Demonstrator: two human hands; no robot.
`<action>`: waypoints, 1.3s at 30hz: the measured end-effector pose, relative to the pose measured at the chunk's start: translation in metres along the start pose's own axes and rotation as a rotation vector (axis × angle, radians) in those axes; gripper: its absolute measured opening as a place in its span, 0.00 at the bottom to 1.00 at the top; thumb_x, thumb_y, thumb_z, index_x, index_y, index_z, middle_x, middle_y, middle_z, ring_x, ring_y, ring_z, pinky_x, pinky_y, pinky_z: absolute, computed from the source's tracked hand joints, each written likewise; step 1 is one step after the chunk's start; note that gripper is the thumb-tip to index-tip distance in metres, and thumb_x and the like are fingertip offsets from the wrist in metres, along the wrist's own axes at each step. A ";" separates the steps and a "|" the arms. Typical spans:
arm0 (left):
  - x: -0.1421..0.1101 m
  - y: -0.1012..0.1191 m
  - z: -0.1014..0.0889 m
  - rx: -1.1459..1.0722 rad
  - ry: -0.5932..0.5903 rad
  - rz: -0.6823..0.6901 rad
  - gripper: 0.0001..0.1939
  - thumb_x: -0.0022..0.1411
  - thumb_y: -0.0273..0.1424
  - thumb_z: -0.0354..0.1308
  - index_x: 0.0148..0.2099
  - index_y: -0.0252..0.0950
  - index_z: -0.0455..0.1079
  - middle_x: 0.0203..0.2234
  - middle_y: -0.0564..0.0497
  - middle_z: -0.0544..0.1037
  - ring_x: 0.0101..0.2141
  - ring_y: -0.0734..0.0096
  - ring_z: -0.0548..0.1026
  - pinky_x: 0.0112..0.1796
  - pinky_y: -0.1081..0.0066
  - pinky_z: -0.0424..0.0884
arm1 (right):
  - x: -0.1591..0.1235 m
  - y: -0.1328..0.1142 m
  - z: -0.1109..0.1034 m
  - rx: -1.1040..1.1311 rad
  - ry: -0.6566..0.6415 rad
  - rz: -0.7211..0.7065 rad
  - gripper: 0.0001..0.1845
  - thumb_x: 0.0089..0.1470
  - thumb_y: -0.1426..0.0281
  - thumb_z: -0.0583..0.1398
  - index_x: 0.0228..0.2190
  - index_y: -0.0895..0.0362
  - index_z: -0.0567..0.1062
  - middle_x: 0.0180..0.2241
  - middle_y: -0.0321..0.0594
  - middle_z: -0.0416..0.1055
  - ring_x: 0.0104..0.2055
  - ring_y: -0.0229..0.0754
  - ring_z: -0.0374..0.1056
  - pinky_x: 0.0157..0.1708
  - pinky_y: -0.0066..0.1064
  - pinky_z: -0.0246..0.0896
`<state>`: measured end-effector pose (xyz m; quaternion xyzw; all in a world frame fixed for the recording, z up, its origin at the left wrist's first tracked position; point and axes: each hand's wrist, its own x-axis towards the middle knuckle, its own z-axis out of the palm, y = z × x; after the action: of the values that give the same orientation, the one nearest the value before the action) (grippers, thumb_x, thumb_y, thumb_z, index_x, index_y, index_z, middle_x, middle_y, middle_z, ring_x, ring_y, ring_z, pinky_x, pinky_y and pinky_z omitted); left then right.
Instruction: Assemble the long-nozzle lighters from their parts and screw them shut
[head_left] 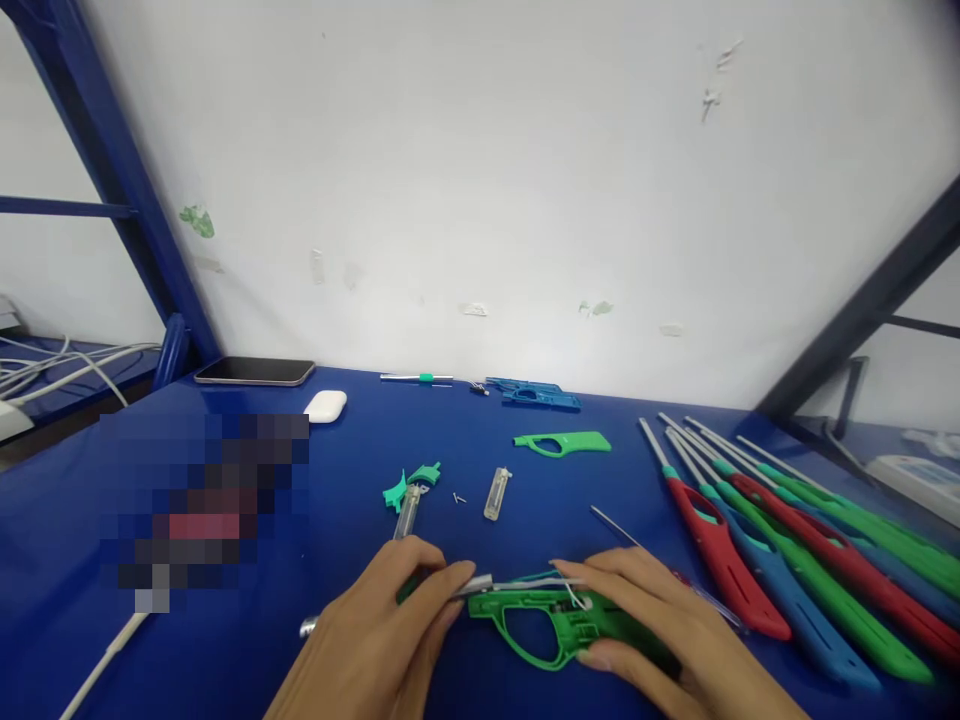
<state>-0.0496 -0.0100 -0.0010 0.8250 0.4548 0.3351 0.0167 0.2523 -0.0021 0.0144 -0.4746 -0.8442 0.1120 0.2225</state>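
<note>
My left hand [382, 620] pinches a metal lighter tube [481, 583] between thumb and fingers. The tube lies along the front end of an opened green lighter shell [499, 606] with a looped trigger guard. My right hand [660, 625] grips the shell's handle end, its fingertips by thin wires [574, 594] and inner parts. A clear fuel tank [407, 512] and teal triggers [394, 492] lie beyond my left hand. Another clear tank [496, 494] and small screws [459, 498] are nearby. A screwdriver [615, 524] lies partly behind my right hand.
Several assembled lighters [731, 570] in red, blue and green fan out at the right. A green half shell [581, 443], blue shell parts [540, 394] and a tube [416, 378] lie near the wall. At the left are a phone [255, 371], a white case [326, 406] and a cable [112, 650].
</note>
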 end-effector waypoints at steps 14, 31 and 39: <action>0.001 0.002 -0.005 0.075 -0.083 0.094 0.21 0.76 0.25 0.47 0.63 0.46 0.71 0.42 0.52 0.79 0.38 0.66 0.80 0.40 0.70 0.81 | -0.009 0.005 0.008 0.120 0.010 0.059 0.23 0.67 0.53 0.66 0.62 0.34 0.76 0.55 0.31 0.81 0.57 0.42 0.78 0.59 0.26 0.72; 0.009 0.014 0.000 0.098 -0.122 0.048 0.26 0.64 0.29 0.57 0.64 0.50 0.71 0.39 0.50 0.74 0.37 0.63 0.75 0.36 0.71 0.78 | -0.008 0.000 0.007 0.157 -0.009 0.073 0.20 0.69 0.55 0.64 0.60 0.31 0.75 0.53 0.29 0.79 0.55 0.38 0.77 0.57 0.23 0.72; 0.003 0.008 -0.004 0.132 -0.119 0.125 0.31 0.64 0.15 0.42 0.63 0.42 0.68 0.39 0.49 0.77 0.33 0.67 0.79 0.32 0.72 0.78 | -0.007 -0.001 0.005 0.160 -0.017 0.058 0.18 0.69 0.57 0.64 0.59 0.33 0.76 0.53 0.30 0.79 0.54 0.38 0.77 0.57 0.24 0.72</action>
<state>-0.0444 -0.0134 0.0063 0.8696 0.4216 0.2551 -0.0315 0.2523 -0.0084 0.0084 -0.4786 -0.8204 0.1895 0.2489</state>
